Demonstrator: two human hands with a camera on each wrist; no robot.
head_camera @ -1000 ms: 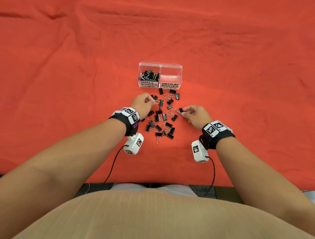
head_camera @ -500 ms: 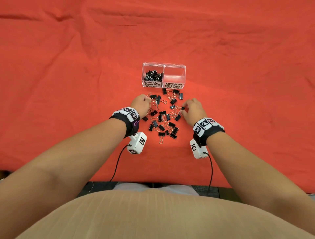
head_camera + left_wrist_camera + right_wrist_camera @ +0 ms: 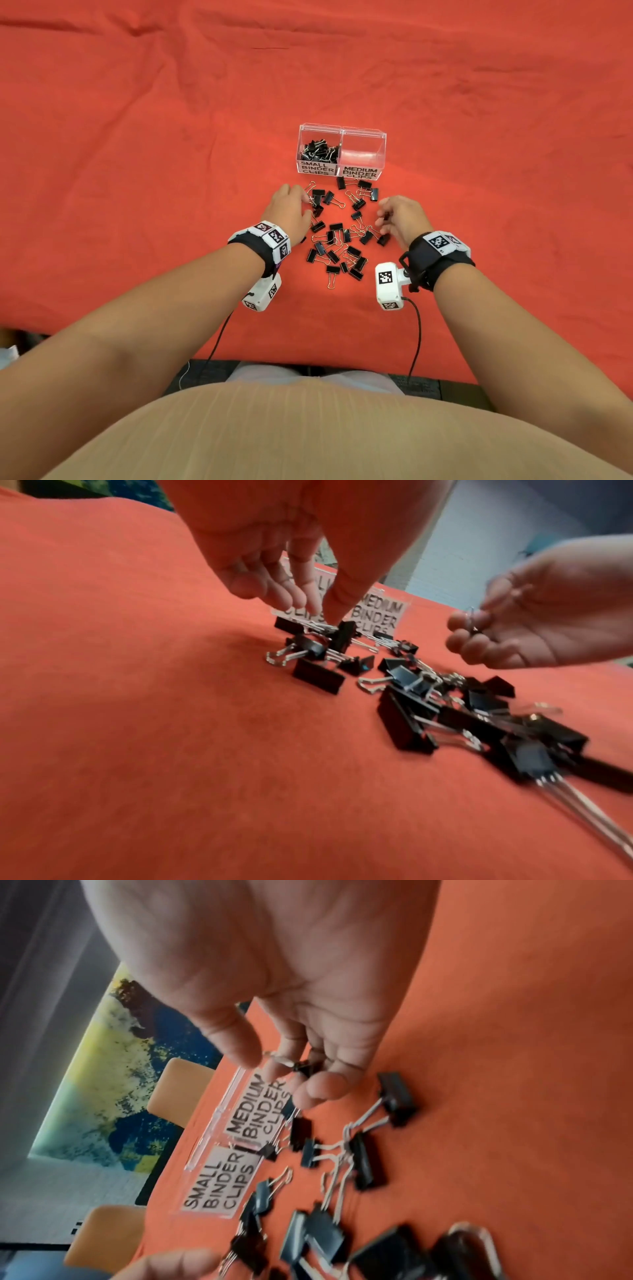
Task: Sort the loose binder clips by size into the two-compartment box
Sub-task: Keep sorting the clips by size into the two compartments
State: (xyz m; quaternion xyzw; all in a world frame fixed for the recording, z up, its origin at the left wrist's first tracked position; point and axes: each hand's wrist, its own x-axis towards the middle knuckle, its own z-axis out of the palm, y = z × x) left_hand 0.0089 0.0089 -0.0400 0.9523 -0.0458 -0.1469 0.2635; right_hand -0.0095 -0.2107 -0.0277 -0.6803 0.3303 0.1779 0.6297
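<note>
Orange cloth (image 3: 137, 171) covered the table in the head view, and the two-compartment box (image 3: 383, 150) sat just beyond both hands, its small side full of clips and its medium side bare; a second before, the right hand (image 3: 402, 217) had been pinching a clip off the near edge of the loose clips (image 3: 337, 246), and by now it had risen clear of the cloth, while the left hand (image 3: 291, 214) had shifted forward to the clips nearest the box; the scatter lay between the two hands.

From the left wrist, the left hand (image 3: 291, 569) had its thumb and forefinger pressed down together onto the wire handles of a black clip (image 3: 342, 638) standing on edge, though whether it was gripped yet could not be told; the right hand (image 3: 534, 631), off to its right and above the pile, held a small clip (image 3: 472, 620) by its wire loop.

From the right wrist, the right hand (image 3: 308, 993) pinched that small clip (image 3: 301, 1065) between thumb and curled fingers, directly before the box's labels (image 3: 260, 1110); judged from this, one more small clip was lifted and ready for the left compartment, with the medium sorting not yet begun.
</note>
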